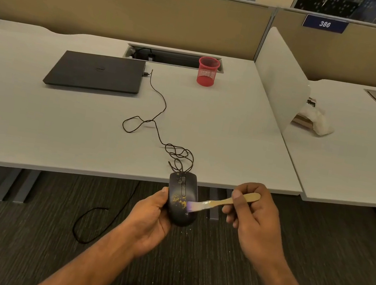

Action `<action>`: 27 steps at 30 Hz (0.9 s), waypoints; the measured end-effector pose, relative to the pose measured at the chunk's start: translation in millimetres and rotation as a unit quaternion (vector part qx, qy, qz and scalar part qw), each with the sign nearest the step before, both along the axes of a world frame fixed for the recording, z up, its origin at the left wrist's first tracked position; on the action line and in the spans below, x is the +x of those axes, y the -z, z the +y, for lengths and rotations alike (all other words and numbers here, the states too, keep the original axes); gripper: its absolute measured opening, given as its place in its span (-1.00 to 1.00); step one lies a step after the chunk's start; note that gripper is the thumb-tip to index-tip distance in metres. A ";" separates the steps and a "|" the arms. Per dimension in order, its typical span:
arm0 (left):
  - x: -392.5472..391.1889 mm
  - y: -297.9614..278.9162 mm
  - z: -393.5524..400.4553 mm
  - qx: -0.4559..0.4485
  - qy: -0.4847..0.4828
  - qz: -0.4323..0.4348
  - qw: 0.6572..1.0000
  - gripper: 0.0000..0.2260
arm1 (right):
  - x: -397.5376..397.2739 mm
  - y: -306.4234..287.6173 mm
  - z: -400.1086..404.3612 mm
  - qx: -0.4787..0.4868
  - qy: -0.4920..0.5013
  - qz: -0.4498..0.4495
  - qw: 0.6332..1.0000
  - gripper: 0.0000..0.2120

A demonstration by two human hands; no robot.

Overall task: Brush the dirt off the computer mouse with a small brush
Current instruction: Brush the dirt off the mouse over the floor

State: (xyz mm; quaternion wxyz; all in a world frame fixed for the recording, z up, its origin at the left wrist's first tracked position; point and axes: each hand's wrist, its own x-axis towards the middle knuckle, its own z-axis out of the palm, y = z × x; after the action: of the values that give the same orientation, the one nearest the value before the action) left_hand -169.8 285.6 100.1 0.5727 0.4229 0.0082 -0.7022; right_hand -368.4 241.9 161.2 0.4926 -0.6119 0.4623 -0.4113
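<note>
meanwhile left grip clasps mouse, right grip pinches brush over carpet, off grey desk.

An open-plan office: numbered desk partitions, white desks, a closed laptop, carpet.

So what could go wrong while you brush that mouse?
The yellow crumbs may fall onto the dark carpet, since the black wired computer mouse is held past the edge of the grey desk. The left hand grips it only from one side, so the small wooden-handled brush in the right hand could push it loose. Its tangled thin cable might also snag.
</note>
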 end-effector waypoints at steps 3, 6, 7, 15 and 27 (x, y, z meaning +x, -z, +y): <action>2.2 0.9 -0.4 -0.001 -0.006 0.002 1.000 -0.66 | -6.6 -0.9 -3.4 -0.006 0.028 0.002 1.000 -0.93; 3.6 0.9 1.1 0.001 -0.009 0.005 1.000 -0.67 | -7.9 -5.4 -5.2 -0.007 0.030 -0.024 0.999 -0.93; 3.3 0.7 1.0 0.002 -0.005 0.004 1.000 -0.66 | -5.9 -6.1 -4.4 -0.005 0.022 -0.032 0.999 -0.93; 3.3 -4.8 -5.3 0.002 -0.001 0.018 1.000 -0.66 | -3.2 -1.2 1.3 -0.008 -0.016 0.009 1.000 -0.93; 5.4 -0.6 -12.9 0.008 -0.010 0.015 1.000 -0.67 | -5.7 1.3 -6.7 -0.008 -0.043 0.008 0.999 -0.92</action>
State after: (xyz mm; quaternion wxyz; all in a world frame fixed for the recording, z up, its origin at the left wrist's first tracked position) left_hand -164.3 272.7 100.6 0.5759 0.4168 0.0265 -0.7028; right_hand -374.1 235.2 159.9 0.5011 -0.6384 0.4362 -0.3886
